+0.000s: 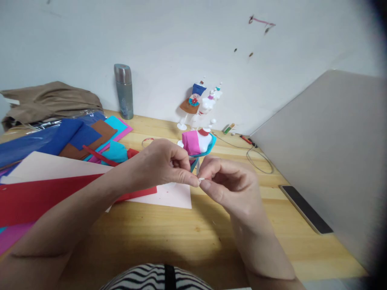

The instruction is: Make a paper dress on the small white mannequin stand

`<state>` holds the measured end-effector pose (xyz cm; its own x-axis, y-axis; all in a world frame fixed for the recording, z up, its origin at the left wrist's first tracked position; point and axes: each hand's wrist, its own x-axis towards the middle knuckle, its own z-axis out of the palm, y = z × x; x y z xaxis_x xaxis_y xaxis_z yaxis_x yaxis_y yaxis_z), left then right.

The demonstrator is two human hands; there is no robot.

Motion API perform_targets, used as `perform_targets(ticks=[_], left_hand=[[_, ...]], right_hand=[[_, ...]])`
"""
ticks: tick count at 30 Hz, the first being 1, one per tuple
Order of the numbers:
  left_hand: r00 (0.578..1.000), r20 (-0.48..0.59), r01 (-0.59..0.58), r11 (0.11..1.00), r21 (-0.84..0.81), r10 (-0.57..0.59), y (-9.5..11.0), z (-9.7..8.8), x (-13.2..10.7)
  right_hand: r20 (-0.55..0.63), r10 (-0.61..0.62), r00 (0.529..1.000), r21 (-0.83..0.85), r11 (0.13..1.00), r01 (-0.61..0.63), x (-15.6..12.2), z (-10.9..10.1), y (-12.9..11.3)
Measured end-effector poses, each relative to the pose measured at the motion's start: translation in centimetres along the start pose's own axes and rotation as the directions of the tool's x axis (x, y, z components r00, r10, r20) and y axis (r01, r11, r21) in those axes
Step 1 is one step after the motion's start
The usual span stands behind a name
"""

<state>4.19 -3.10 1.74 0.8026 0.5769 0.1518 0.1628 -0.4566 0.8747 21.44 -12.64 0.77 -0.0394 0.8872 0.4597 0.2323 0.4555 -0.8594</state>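
Note:
My left hand [165, 165] and my right hand [231, 183] meet above the wooden table [169, 233], both pinched with thumbs and forefingers together on a tiny white piece [200, 179]. Just behind the fingers stands a small mannequin figure [199, 143] dressed in pink, white and cyan paper on a thin stand. Its lower part is hidden by my fingers.
Sheets of coloured paper [60, 161] in red, white, blue, brown and cyan lie at the left. A metal flask [123, 92] stands at the wall. Two more dressed figures [198, 104] stand behind. A phone [305, 208] and a grey panel [332, 149] are at the right.

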Motion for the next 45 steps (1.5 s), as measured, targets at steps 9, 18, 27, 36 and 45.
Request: perform_targets(ticks=[9,18,27,36,45], left_hand=[[0.999,-0.036,-0.005,0.997,0.071,0.007,0.0,-0.1,0.1],[1.0,-0.014,0.016,0.998,0.06,-0.015,0.1,-0.1,-0.1],[1.0,0.025,0.015,0.997,0.08,-0.017,0.4,-0.1,-0.4],[0.995,0.097,-0.032,0.998,0.049,0.028,0.3,0.2,-0.2],[0.927,0.35,0.158,0.987,-0.034,-0.136,1.2,-0.5,-1.4]], right_hand=[[-0.004,-0.058,0.998,-0.115,0.992,0.057,-0.3,-0.2,-0.2],[0.057,-0.141,0.988,-0.161,0.976,0.149,-0.4,-0.6,0.2],[0.175,-0.198,0.965,-0.355,0.901,0.249,-0.7,-0.6,0.3],[0.145,-0.225,0.964,-0.338,0.904,0.262,-0.5,0.0,0.3],[0.055,-0.182,0.982,-0.242,0.951,0.19,-0.4,0.0,0.8]])
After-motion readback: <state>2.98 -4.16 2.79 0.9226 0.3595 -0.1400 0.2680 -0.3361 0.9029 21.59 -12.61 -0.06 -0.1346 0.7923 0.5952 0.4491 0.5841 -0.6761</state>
